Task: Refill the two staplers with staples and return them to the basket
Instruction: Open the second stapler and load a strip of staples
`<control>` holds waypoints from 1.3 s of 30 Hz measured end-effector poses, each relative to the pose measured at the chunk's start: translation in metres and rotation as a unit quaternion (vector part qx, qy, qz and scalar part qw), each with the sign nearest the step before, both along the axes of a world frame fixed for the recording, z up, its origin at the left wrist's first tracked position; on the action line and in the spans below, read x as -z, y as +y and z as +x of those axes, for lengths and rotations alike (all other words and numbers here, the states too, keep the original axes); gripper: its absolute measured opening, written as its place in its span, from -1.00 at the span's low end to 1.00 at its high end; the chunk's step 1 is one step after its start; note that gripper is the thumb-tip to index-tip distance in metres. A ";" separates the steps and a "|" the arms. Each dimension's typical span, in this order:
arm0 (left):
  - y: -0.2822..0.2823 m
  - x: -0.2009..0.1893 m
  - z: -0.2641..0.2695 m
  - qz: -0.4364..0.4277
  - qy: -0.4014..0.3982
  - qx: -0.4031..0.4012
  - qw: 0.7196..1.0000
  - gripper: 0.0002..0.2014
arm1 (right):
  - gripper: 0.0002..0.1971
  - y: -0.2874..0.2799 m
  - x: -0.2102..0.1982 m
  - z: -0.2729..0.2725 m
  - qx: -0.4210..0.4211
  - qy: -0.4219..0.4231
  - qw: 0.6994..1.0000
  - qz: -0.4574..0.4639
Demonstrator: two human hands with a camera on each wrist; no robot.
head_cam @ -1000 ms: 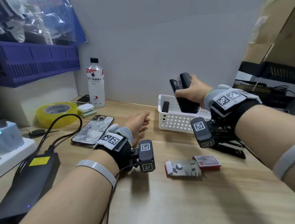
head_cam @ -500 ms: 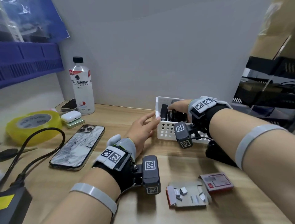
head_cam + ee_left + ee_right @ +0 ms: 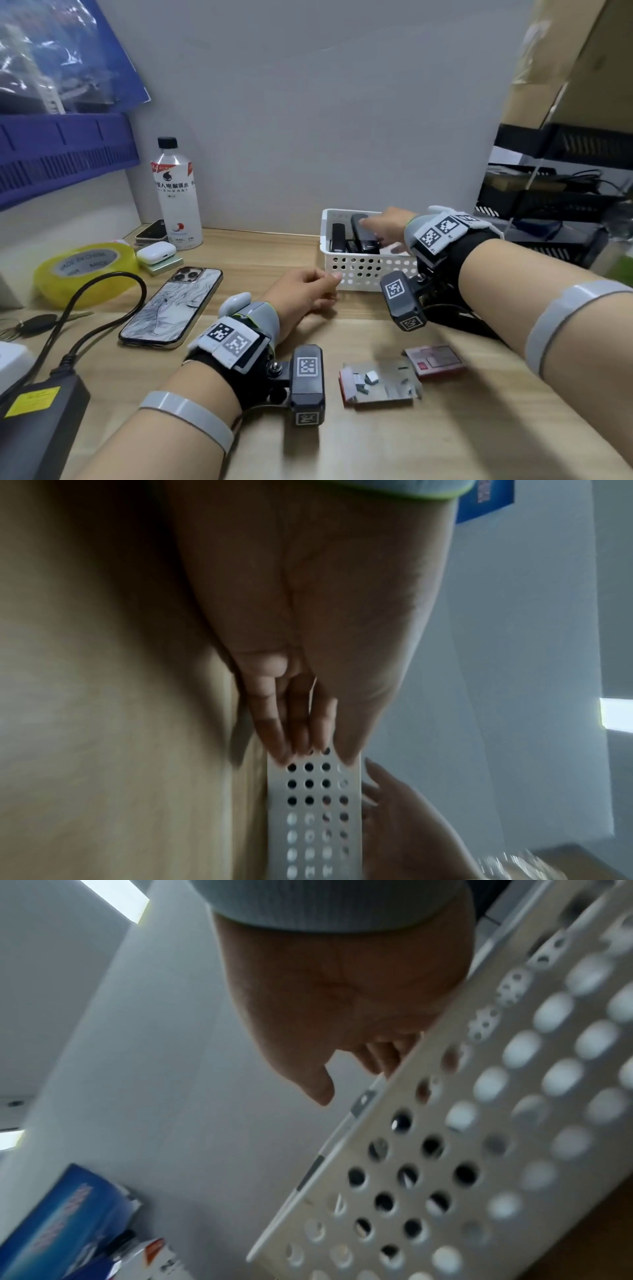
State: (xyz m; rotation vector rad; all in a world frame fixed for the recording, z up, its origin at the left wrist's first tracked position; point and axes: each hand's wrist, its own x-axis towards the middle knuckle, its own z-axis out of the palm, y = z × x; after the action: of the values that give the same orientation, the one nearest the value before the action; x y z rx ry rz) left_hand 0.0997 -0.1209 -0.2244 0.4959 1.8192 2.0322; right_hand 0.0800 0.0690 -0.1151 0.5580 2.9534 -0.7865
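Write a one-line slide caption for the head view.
Right hand reaches over a black stapler in the white basket while the left hand's fingertips touch its front corner.

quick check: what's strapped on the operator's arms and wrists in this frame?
Both forearms are bare, each with a light grey band partway up. The left hand and right hand each have a black wrist wrap with a pale grey cuff, edged in green, topped by a white pad with two black-and-white square tags. A dark grey camera block with similar tags hangs off each wrist; a thin black cable runs from the left one.
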 end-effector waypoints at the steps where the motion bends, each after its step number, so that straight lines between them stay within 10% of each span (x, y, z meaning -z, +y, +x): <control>1: 0.000 -0.001 0.007 -0.021 0.005 0.036 0.999 -0.79 | -0.64 0.005 -0.003 0.008 -0.007 0.032 0.999 -0.020; 5: 0.017 -0.008 0.050 -0.116 0.067 0.135 0.982 -0.70 | -0.75 0.032 -0.010 0.067 -0.029 0.131 0.991 -0.021; 14: 0.082 -0.004 0.118 -0.116 0.098 0.219 0.964 -0.68 | -0.65 0.088 0.011 0.176 -0.017 -0.004 0.991 0.129; 23: 0.061 -0.004 0.062 -0.073 0.083 0.013 0.994 -0.74 | -0.70 0.107 0.048 0.183 -0.044 0.149 0.988 -0.003; 35: 0.064 0.005 0.032 -0.058 0.107 -0.011 0.993 -0.76 | -0.60 0.115 0.070 0.138 -0.127 0.172 0.952 -0.217; 39: 0.063 0.006 0.030 -0.064 0.109 -0.006 0.992 -0.81 | -0.89 0.127 0.082 0.145 -0.083 0.157 0.896 -0.408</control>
State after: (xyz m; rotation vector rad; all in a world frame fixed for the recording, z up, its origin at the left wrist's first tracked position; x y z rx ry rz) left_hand 0.1298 -0.0577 -0.2305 0.6936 2.0683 1.9171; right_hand 0.2253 0.1962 -0.1971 0.1141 2.4673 -2.0663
